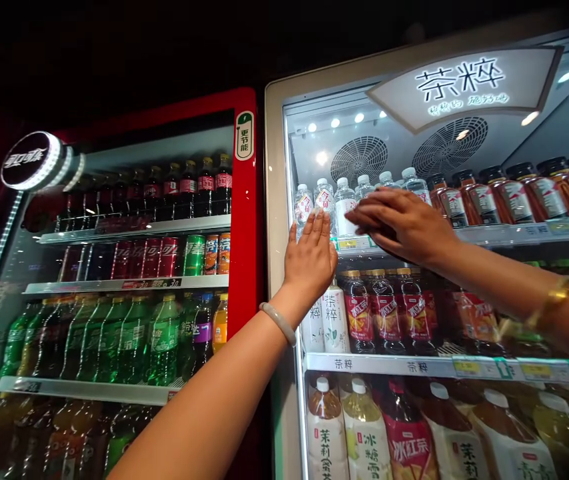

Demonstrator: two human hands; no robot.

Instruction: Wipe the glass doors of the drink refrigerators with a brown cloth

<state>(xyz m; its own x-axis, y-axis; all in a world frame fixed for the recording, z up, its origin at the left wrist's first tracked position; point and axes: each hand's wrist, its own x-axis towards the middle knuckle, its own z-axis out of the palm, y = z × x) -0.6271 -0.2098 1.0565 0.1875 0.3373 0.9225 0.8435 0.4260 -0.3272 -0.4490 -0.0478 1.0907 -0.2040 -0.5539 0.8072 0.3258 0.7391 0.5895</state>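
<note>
My left hand (309,257) is raised with its palm toward the glass door (314,157) of the white-framed drinks fridge, fingers stretched upward and nothing in them. Its fingertips overlap the clear water bottles (346,207) on the top shelf. Just to the right, my right hand (409,223) reaches across at the same height, its fingers stretched to the left and holding nothing visible. Darker finger shapes show below it, perhaps its reflection in the glass. I cannot tell whether either hand touches the door.
A red-framed fridge (245,233) with cola bottles (189,187), cans (168,257) and green bottles (164,337) stands at left. Inside the white-framed fridge, brown bottles (512,193), red-labelled tea bottles (359,313) and larger bottles (367,433) fill the shelves. A lit sign (464,90) hangs above.
</note>
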